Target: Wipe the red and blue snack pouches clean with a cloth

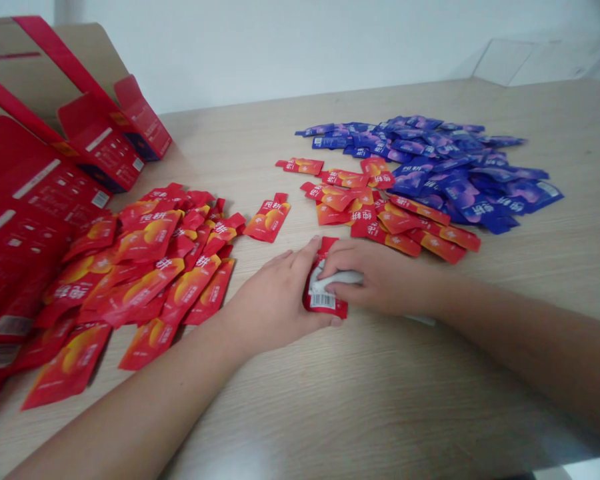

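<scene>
1 pale wood-grain tabletop (370, 400) runs back to a whitish wall (280, 47), with red cartons (25, 180) at the left. 2 red-orange heaps (365, 207) and 1 purple-blue heap (455, 157) lie on it. Between the hands, a red packet (323, 301) lies flat, barcode up. The left hand's (280, 297) fingers spread wide around its left side; the right hand's (370, 277) grip a white wad (343, 279) against it.

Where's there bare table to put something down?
There's bare table between the left forearm and right forearm, and at the back between boxes and blue packets. Red packets crowd the left, by the boxes; more red packets meet the blue ones right of centre.
</scene>
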Motion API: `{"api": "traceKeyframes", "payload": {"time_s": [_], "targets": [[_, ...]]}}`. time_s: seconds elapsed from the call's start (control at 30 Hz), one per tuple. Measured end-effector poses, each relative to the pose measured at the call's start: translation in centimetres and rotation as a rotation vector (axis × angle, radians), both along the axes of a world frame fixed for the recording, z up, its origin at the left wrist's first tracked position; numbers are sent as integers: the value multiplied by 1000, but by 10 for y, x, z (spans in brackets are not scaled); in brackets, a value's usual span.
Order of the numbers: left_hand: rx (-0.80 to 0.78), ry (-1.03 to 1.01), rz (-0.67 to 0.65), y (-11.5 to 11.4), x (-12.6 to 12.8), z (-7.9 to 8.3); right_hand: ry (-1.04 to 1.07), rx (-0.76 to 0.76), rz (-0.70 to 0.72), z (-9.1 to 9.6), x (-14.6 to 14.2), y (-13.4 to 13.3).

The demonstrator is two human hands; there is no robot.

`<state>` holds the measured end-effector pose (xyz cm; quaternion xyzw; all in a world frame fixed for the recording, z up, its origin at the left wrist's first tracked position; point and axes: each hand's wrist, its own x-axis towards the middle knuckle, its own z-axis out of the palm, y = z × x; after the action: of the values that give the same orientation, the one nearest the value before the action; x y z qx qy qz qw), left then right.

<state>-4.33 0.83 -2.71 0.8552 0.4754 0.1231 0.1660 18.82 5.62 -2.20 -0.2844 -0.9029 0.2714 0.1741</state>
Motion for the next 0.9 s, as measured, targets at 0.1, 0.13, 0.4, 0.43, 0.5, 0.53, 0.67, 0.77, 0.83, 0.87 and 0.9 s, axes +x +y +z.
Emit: {"api": "traceKeyframes", "payload": {"time_s": [0.1,0.13,0.4,0.43,0.5,0.53,0.67,0.77,0.83,0.87,0.9], "targets": [[-9,6,19,-1,0,2,-6,106,-124,-14,3,16],[-14,10,23,-1,-1,2,-7,146,-172,-17,4,20],[37,111,-95,-11,3,6,238,200,-462,-22,7,27],[55,115,-108,-11,5,5,247,191,-469,-22,7,27],[88,113,-132,-12,9,6,252,175,-471,-22,6,27],[99,111,-145,-13,10,7,249,170,-472,-22,6,27],[99,192,-161,-16,16,20,255,161,-483,-23,6,28],[94,300,-137,-19,14,30,306,175,-514,-25,7,29],[101,326,-81,-20,8,32,333,174,-544,-25,8,30],[106,323,-44,-19,5,32,340,165,-554,-25,8,30],[110,310,-3,-19,1,31,340,149,-556,-25,8,30]]}}
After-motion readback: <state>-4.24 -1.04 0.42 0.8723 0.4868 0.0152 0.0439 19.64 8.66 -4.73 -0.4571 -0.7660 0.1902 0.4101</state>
